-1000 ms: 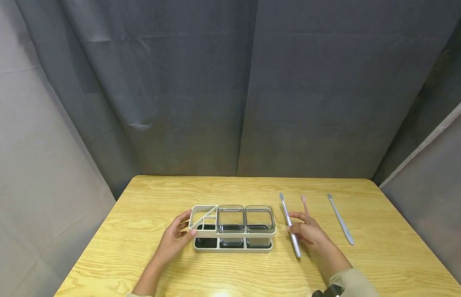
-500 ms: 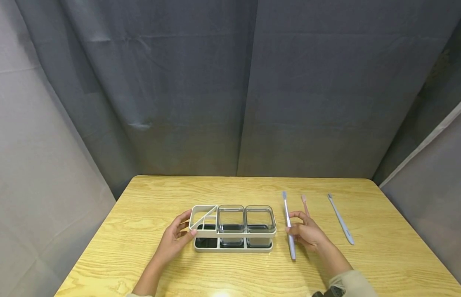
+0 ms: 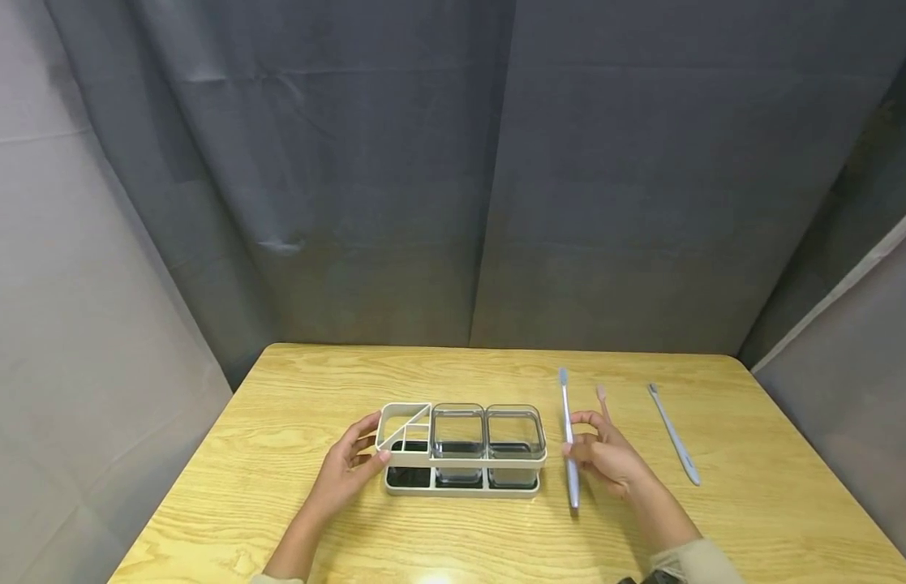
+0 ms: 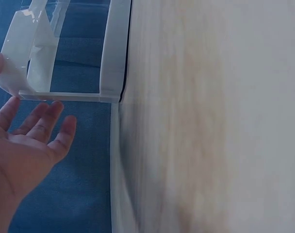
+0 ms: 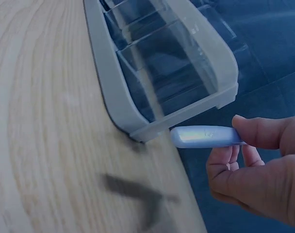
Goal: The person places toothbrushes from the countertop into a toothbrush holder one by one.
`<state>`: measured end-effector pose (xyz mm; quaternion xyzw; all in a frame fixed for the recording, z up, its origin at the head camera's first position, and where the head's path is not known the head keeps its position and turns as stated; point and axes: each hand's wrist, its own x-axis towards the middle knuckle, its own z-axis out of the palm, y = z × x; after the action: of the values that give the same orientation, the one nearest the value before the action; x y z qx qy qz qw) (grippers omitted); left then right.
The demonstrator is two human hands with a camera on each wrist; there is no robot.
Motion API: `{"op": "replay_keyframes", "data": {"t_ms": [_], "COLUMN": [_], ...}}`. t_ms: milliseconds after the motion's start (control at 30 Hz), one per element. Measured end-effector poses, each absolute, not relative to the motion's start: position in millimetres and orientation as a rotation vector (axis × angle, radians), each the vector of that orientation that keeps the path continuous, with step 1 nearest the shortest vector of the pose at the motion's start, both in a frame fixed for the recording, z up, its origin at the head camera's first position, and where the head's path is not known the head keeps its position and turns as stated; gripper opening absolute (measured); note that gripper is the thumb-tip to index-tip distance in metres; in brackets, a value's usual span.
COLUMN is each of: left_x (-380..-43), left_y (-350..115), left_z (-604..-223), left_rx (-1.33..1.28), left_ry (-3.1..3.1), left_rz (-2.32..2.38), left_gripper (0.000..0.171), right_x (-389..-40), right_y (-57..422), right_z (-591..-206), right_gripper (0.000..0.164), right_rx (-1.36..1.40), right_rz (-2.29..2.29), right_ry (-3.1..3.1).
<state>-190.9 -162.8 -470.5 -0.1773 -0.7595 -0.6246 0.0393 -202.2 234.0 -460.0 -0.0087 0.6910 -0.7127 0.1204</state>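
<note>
My left hand (image 3: pixel 349 466) holds the left end of a white toothbrush holder (image 3: pixel 467 491), thumb in front and fingers at the side of its upper rim. In the left wrist view the other fingers of the left hand (image 4: pixel 31 145) spread below the corner. Two clear square cups (image 3: pixel 516 446) sit in the holder's middle and right places; divided slots (image 3: pixel 416 432) fill the left. My right hand (image 3: pixel 606 458) pinches a pale purple-blue toothbrush (image 3: pixel 572 474), bristle head pointing away. Close to the holder's right end, the handle's tip (image 5: pixel 201 137) shows in the right wrist view.
On the table (image 3: pixel 307 373), a pink toothbrush (image 3: pixel 603 397) lies partly hidden behind the right hand. A blue toothbrush (image 3: pixel 674 434) lies farther right. A grey curtain (image 3: pixel 350 203) hangs behind the table's back edge.
The toothbrush in my right hand has swung from a slant to nearly straight up and down in the view, its handle end shifting left. The left hand stays on the holder.
</note>
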Motion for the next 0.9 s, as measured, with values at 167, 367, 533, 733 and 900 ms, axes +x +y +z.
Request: {"op": "replay_keyframes", "data": {"t_ms": [167, 367, 533, 733, 900], "left_x": [-183.1, -182.9, -184.4, -184.5, -185.4], "left_y": [-159.3, -158.4, -158.0, -158.5, -159.0], "left_z": [-455.8, -452.4, -453.1, -453.1, -453.1], "left_rx": [-0.549, -0.556, -0.559, -0.543, -0.551], "left_ry": [-2.339, -2.315, -2.304, -2.305, -2.303], "left_rz": [-1.934, -1.939, -1.946, -1.953, -1.940], "left_gripper": [0.058, 0.056, 0.056, 0.056, 0.058], "right_x": [-197.6, -193.1, -190.3, -187.7, -186.5], "right_y": [233.0, 230.0, 225.7, 218.9, 210.9], "right_z": [-449.8, -437.2, -429.0, -420.1, -411.0], "right_gripper": [0.050, 0.049, 0.048, 0.049, 0.044], "right_rx": [-0.015, -0.055, -0.089, -0.157, -0.219], "right_rz": [-2.095, -2.102, -2.111, -2.144, -2.179], "right_ry": [2.032, 2.068, 2.117, 2.098, 2.058]}}
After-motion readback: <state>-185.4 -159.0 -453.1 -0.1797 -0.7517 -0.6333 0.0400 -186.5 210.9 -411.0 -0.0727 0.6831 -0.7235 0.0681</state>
